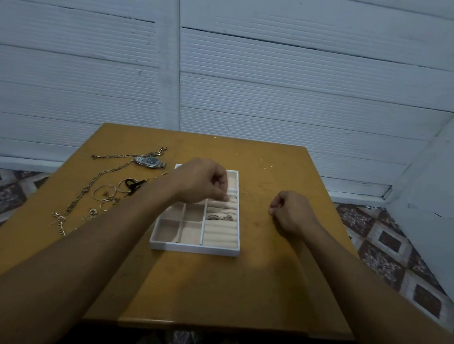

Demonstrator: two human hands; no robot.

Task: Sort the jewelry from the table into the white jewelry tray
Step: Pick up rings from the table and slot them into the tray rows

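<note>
The white jewelry tray (pixel 195 249) lies in the middle of the wooden table, with beige compartments on its left and ring rolls on its right. Two rings (pixel 217 216) sit in the rolls. My left hand (pixel 201 182) hovers over the tray's far half, fingertips pinched on a small ring (pixel 232 198) at an upper ring roll. My right hand (pixel 291 212) rests on the table just right of the tray, curled in a loose fist with nothing visible in it. It hides part of the tray's far compartments.
Loose jewelry lies left of the tray: a silver watch (pixel 149 161), a short chain (pixel 127 156), a long chain (pixel 94 184), gold hoops (pixel 104 192), a black piece (pixel 133 183), a gold bracelet (pixel 58 223) and small earrings (pixel 93 211). A white wall stands behind the table.
</note>
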